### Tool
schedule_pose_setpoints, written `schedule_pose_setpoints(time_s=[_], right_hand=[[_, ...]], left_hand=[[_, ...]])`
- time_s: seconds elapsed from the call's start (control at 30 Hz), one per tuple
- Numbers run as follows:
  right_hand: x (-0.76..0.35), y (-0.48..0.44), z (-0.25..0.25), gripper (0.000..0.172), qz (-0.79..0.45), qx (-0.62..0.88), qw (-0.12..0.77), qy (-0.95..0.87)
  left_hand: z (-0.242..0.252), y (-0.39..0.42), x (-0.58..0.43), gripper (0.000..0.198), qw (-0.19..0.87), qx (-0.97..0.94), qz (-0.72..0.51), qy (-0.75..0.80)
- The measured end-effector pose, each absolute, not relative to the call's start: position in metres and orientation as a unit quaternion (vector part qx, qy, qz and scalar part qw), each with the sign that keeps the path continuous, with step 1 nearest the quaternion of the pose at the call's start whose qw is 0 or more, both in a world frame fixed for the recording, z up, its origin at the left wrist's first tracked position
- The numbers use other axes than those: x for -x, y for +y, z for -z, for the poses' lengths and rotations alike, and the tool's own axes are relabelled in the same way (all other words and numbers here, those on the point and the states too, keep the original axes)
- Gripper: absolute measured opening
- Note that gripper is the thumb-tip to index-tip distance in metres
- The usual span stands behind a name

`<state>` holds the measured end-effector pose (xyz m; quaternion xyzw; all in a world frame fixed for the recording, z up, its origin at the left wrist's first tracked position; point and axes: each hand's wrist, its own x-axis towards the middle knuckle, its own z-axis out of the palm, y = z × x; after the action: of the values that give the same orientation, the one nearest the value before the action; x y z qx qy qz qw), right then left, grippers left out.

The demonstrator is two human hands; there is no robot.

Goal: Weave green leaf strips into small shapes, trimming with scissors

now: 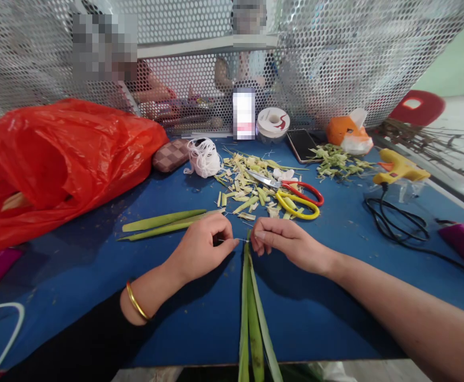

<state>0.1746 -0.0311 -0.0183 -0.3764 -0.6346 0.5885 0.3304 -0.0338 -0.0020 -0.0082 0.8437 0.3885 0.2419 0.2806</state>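
Several long green leaf strips [256,313] run from the middle of the table over its front edge, gathered at their far end. A thin white string [243,240] crosses that gathered end. On its left side my left hand [206,241] pinches the string between thumb and forefinger. Close on the other side, my right hand [282,236] has its fingers curled together beside the bundle tip, and the string runs toward them. Two more cut leaf pieces [164,220] lie beyond my left hand. Scissors [295,196] with red and yellow handles rest on leaf scraps [251,199] ahead.
At left bulges a red plastic bag [57,170]. Along the back stand a checkered pouch [171,155], white string ball [204,158], lit phone [243,114], ribbon spool [273,124] and dark phone [301,145]. Right are a yellow glue gun [401,167] and its black cord [395,223].
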Motion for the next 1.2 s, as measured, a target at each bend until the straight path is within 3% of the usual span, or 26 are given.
schedule_pose_setpoints(time_s=[0.13,0.3,0.8,1.2], right_hand=[[-0.175,-0.031,0.019,0.031,-0.578,0.382,0.319,-0.646],[-0.172,-0.032,0.021,0.033,-0.573,0.379,0.327,-0.649],[-0.165,-0.035,0.020,0.027,-0.483,0.394,0.315,-0.716],[-0.163,-0.036,0.017,0.026,-0.436,0.390,0.302,-0.753]], left_hand=[[0.008,-0.001,0.032,0.023,0.434,-0.783,-0.281,0.346],[0.012,-0.003,0.029,0.017,0.613,-0.678,-0.243,0.324],[0.008,-0.008,0.028,0.020,0.482,-0.772,-0.199,0.363],[0.006,-0.008,0.029,0.019,0.460,-0.785,-0.193,0.367]])
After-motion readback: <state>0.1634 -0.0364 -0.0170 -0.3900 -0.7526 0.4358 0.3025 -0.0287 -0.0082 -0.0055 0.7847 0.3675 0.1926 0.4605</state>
